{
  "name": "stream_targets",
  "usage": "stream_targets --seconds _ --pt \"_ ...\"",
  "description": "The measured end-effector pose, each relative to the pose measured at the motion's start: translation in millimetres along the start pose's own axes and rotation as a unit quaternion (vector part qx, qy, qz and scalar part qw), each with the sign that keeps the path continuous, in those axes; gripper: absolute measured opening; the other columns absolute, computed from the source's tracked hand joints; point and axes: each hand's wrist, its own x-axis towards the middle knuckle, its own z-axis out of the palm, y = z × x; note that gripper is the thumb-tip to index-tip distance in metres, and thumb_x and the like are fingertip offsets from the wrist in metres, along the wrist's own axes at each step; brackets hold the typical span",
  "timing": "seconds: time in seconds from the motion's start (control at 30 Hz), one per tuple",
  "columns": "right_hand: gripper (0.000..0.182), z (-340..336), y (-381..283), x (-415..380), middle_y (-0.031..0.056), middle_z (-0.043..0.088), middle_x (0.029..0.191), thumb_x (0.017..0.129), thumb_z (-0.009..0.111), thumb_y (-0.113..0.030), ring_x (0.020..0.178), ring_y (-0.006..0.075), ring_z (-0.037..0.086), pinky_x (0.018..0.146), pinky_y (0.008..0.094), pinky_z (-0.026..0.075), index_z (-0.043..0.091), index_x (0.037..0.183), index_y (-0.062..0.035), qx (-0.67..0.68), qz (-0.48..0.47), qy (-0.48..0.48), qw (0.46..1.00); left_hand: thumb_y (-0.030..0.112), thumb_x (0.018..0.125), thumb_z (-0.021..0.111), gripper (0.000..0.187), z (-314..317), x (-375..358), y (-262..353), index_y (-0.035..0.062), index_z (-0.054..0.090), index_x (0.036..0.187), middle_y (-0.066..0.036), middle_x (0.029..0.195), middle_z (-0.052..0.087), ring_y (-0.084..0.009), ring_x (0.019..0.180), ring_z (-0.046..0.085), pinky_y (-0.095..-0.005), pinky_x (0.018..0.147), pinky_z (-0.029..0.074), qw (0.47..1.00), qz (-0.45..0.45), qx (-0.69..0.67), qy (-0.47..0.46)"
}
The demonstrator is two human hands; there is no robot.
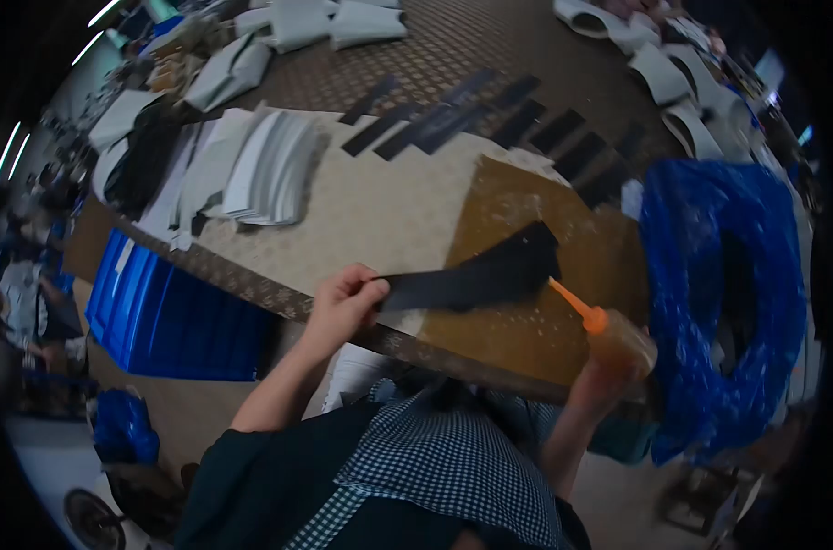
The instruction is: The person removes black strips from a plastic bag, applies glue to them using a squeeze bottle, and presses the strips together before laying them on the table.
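Note:
My left hand [341, 307] pinches the left end of a black strip [467, 282] between thumb and fingers. The strip's wider far end reaches over a brown, glossy board [503, 339] on the table. In my right hand [601, 383] is a squeeze bottle [625, 346] of pale amber colour, tilted toward the strip. Its long orange nozzle [577, 305] has its tip close to the strip's right end. Whitish specks dot the board around them.
Several black strips [549, 131] lie in rows at the back. Curved white pieces [268, 168] stand stacked at the left of the patterned table [389, 197]. A blue plastic bag [678, 238] hangs at the right; a blue crate [173, 312] sits below left.

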Motion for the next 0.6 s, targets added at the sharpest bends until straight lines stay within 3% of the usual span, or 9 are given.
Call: stream_targets --seconds 0.07,0.13,0.17,0.2,0.23,0.27,0.33,0.47,0.6 --pt "0.071 7.7 6.4 3.7 0.0133 0.044 0.134 0.088 0.064 -0.041 0.124 0.0270 0.047 0.102 0.0396 0.044 0.030 0.141 -0.0085 -0.027 0.005 -0.004 1.000 0.016 0.090 0.062 0.013 0.4 0.6 -7.2 0.0036 0.059 0.086 0.002 0.065 0.056 -0.0051 0.053 0.051 -0.0215 0.048 0.041 0.998 0.023 0.047 -0.026" --pt "0.071 18.4 11.8 9.0 0.0133 0.044 0.134 0.088 0.064 -0.041 0.124 0.0271 0.047 0.102 0.0395 0.044 0.030 0.141 -0.0085 -0.064 0.013 -0.012 0.998 0.016 0.087 0.063 0.015 2.0 0.9 -8.1 0.0022 0.058 0.086 -0.005 0.064 0.056 -0.0104 0.058 0.055 -0.0287 0.053 0.045 0.959 0.170 0.228 -0.006" --pt "0.070 25.5 14.8 10.9 0.0133 0.044 0.134 0.088 0.064 -0.041 0.124 0.0271 0.047 0.102 0.0395 0.044 0.030 0.140 -0.0085 -0.083 0.016 -0.017 0.996 0.014 0.084 0.065 0.014 3.6 4.0 -9.7 0.0023 0.058 0.089 -0.008 0.068 0.058 -0.0149 0.062 0.057 -0.0313 0.058 0.046 0.978 0.121 0.166 -0.033" --pt "0.070 33.1 17.6 12.1 0.0133 0.044 0.134 0.088 0.064 -0.041 0.124 0.0272 0.047 0.102 0.0394 0.045 0.030 0.140 -0.0085 -0.101 0.019 -0.023 0.994 0.011 0.081 0.066 0.019 4.8 3.5 -5.7 0.0041 0.057 0.096 -0.010 0.073 0.059 -0.0191 0.068 0.059 -0.0330 0.063 0.048 0.972 0.148 0.176 -0.037" --pt "0.070 41.2 20.6 12.9 0.0133 0.044 0.134 0.088 0.063 -0.041 0.124 0.0272 0.047 0.102 0.0394 0.045 0.030 0.140 -0.0085 -0.115 0.019 -0.025 0.993 0.010 0.078 0.066 0.027 2.3 6.3 -8.0 0.0063 0.056 0.103 -0.011 0.080 0.060 -0.0237 0.075 0.061 -0.0358 0.067 0.048 0.948 0.192 0.249 -0.041" --pt "0.070 47.7 22.5 12.0 0.0133 0.044 0.134 0.088 0.063 -0.041 0.124 0.0273 0.047 0.102 0.0394 0.045 0.030 0.140 -0.0085 -0.125 0.022 -0.031 0.991 0.010 0.081 0.065 0.032 2.0 6.3 -5.4 0.0105 0.056 0.112 -0.008 0.085 0.060 -0.0216 0.076 0.061 -0.0321 0.068 0.049 0.938 0.216 0.266 -0.057" --pt "0.070 56.2 24.2 10.1 0.0133 0.044 0.134 0.088 0.063 -0.042 0.124 0.0274 0.047 0.101 0.0393 0.045 0.031 0.140 -0.0085 -0.137 0.025 -0.040 0.989 0.010 0.082 0.065 0.032 -1.4 14.7 -16.4 0.0117 0.056 0.113 -0.008 0.091 0.060 -0.0263 0.077 0.062 -0.0349 0.068 0.050 0.892 0.336 0.293 -0.072" --pt "0.070 65.0 26.0 9.6 0.0132 0.043 0.134 0.088 0.063 -0.042 0.124 0.0276 0.047 0.101 0.0392 0.045 0.031 0.140 -0.0084 -0.145 0.028 -0.049 0.988 0.010 0.083 0.063 0.031 -8.5 10.4 -17.1 0.0118 0.058 0.114 -0.009 0.094 0.057 -0.0285 0.081 0.062 -0.0371 0.065 0.051 0.844 0.376 0.379 -0.053" --pt "0.069 64.7 25.1 7.7 0.0132 0.043 0.134 0.088 0.062 -0.042 0.124 0.0278 0.047 0.101 0.0391 0.046 0.031 0.140 -0.0084 -0.146 0.028 -0.048 0.988 0.009 0.083 0.063 0.032 -9.4 13.0 -32.2 0.0111 0.058 0.114 -0.008 0.100 0.057 -0.0273 0.084 0.062 -0.0361 0.067 0.052 0.842 0.398 0.364 -0.024"
